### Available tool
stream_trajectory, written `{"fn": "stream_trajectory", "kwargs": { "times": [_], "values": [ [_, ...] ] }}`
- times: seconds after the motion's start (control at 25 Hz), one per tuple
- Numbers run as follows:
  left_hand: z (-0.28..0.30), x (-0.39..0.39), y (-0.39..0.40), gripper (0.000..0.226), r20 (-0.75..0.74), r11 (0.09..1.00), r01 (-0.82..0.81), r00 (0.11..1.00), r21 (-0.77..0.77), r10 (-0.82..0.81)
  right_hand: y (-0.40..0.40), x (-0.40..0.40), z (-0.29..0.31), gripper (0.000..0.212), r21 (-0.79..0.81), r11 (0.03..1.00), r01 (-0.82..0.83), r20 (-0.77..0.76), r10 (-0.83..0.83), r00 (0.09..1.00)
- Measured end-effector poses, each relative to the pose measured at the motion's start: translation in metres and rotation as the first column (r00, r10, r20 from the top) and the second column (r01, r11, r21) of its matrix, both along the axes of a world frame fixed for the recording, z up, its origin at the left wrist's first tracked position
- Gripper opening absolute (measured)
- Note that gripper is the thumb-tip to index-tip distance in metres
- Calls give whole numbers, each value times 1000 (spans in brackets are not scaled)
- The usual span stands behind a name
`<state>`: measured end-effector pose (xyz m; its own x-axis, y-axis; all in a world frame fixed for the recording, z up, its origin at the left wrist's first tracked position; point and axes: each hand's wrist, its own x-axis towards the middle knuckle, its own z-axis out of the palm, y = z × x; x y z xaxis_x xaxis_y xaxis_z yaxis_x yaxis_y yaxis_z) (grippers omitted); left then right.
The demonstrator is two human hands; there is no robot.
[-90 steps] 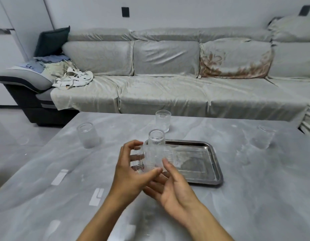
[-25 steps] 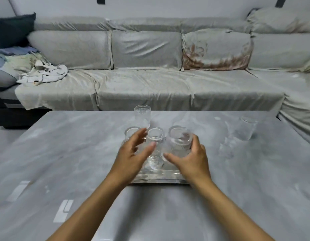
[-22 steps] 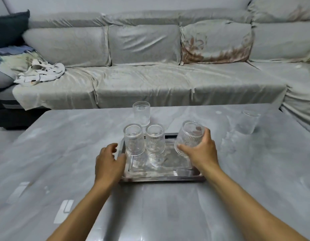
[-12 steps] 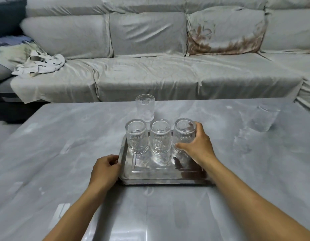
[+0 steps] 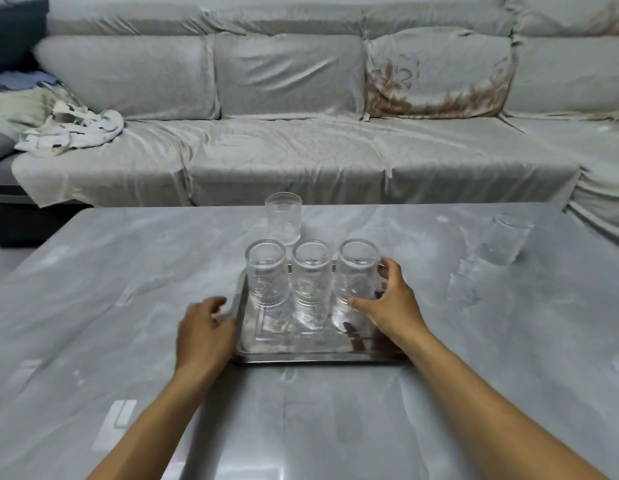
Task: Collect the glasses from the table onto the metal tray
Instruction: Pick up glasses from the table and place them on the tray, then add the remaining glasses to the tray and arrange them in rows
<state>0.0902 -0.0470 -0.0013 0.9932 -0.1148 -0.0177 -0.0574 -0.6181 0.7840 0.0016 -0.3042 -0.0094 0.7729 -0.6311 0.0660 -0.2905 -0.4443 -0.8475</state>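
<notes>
A metal tray point(image 5: 311, 355) lies on the grey marble table point(image 5: 128, 271), carrying three ribbed clear glasses in a row: left point(image 5: 266, 275), middle point(image 5: 311, 278) and right point(image 5: 356, 275). My right hand point(image 5: 391, 303) curls around the right glass, thumb and fingers touching its side, with the glass standing on the tray. At the tray's left rim rests my left hand point(image 5: 206, 330), fingers curled against the edge. A fourth glass point(image 5: 284, 218) stands on the table behind the tray. A fifth, faint glass point(image 5: 505, 239) stands at the far right.
A long grey covered sofa point(image 5: 301, 140) runs behind the table, with a crumpled cloth point(image 5: 72, 131) on its left seat. White tape marks point(image 5: 119, 415) lie on the near left of the table. Bare tabletop surrounds the tray.
My right hand has brought a glass down from tilted in the air to upright on the tray beside the other two. My left hand moved from the glasses to the tray's left rim.
</notes>
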Motion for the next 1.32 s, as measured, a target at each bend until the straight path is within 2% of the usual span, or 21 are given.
{"fn": "stream_trajectory", "kwargs": {
  "times": [0.12,0.24,0.28,0.36,0.4,0.44,0.48,0.52,0.56,0.6,0.72,0.8,0.84,0.92,1.0,1.08,1.16,1.2,1.24,1.28,1.32],
  "values": [
    [10,-33,-19,39,312,979,167,930,116,-195,-10,-51,22,79,-116,993,-12,15,13,1000],
    [18,-76,-58,40,301,914,372,863,164,-405,-39,-111,45,57,-335,942,2,-24,-11,1000],
    [20,-90,-75,39,272,894,418,852,158,-447,-56,-133,52,50,-479,875,71,-26,-95,995],
    [22,-114,-102,38,226,867,475,837,152,-498,-98,-183,62,47,-729,644,231,-30,-368,929],
    [21,-122,-113,37,220,857,492,829,151,-514,-119,-209,65,49,-786,560,263,-88,-523,848],
    [18,-127,-121,36,218,850,502,822,159,-526,-135,-231,66,49,-801,545,246,-198,-631,750],
    [15,-130,-126,35,210,845,506,819,174,-534,-147,-248,64,42,-781,591,203,-326,-663,673],
    [12,-131,-127,34,207,840,508,816,190,-540,-156,-259,60,27,-737,655,167,-421,-638,645],
    [10,-132,-127,33,210,838,507,813,203,-543,-161,-265,53,11,-677,720,154,-465,-580,669],
    [10,-133,-125,32,216,839,504,812,207,-541,-163,-268,47,10,-637,753,165,-442,-532,722],
    [18,-135,-116,32,215,863,481,836,155,-505,-149,-256,43,18,-613,750,246,-258,-485,836],
    [25,-131,-103,33,200,884,465,864,38,-463,-122,-229,50,17,-522,810,268,-87,-363,928],
    [29,-128,-97,36,165,883,466,876,-51,-452,-102,-215,57,17,-391,880,268,11,-287,958],
    [37,-118,-78,54,51,833,488,868,-259,-493,-51,-177,74,18,28,990,135,210,-138,968],
    [43,-109,-59,68,-44,761,461,843,-457,-537,5,-138,84,17,382,916,-119,328,-15,944],
    [47,-100,-39,67,-37,710,376,870,-595,-492,55,-103,82,18,565,769,-299,379,79,922],
    [50,-87,-21,64,4,693,286,925,-661,-379,89,-77,75,20,698,609,-377,400,104,910],
    [52,-78,-13,65,21,719,252,949,-648,-314,100,-67,69,18,732,570,-373,388,102,916],
    [53,-67,-4,67,39,766,219,968,-605,-246,107,-57,62,11,713,621,-325,336,105,936],
    [54,-56,3,70,58,823,186,981,-536,-184,109,-50,53,5,624,744,-241,244,107,964],
    [54,-46,8,71,80,877,165,986,-451,-145,107,-46,44,12,445,882,-153,135,103,986]
  ]
}}
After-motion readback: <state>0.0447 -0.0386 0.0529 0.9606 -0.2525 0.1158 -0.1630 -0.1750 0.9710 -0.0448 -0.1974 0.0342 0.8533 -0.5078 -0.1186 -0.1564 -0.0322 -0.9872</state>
